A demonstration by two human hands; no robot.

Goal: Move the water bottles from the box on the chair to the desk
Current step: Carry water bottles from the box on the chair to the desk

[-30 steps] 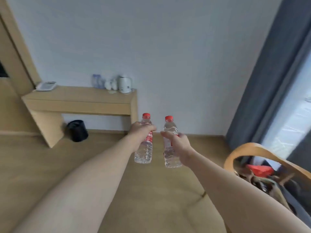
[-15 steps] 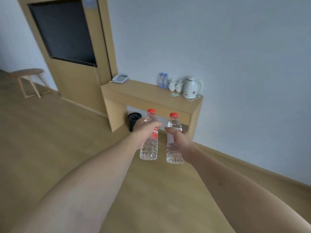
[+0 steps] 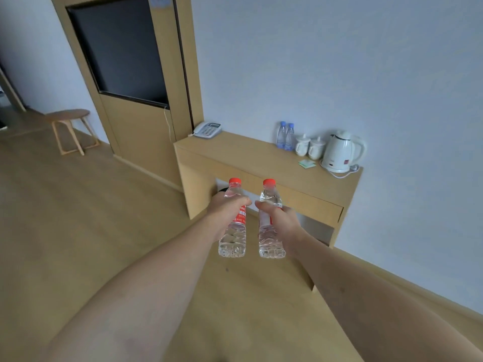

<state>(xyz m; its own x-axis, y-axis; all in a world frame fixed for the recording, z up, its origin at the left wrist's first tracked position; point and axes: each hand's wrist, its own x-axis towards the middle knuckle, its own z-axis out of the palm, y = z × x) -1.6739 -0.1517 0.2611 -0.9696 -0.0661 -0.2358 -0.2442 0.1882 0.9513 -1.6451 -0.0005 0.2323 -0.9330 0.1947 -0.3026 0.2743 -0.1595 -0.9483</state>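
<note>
bottles upright, l hand (image 3: 226, 208) grips left bottle (image 3: 233, 231) mid-body, r hand (image 3: 281, 221) grips right bottle (image 3: 269, 228).

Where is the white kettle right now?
In the head view, the white kettle stands at the desk's right end, beside two white cups.

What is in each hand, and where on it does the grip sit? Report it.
The left hand grips one red-capped water bottle around its upper body. The right hand grips another red-capped bottle likewise.

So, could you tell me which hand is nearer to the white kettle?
Right. The right hand is below-left of the kettle; the left hand is further left.
</note>
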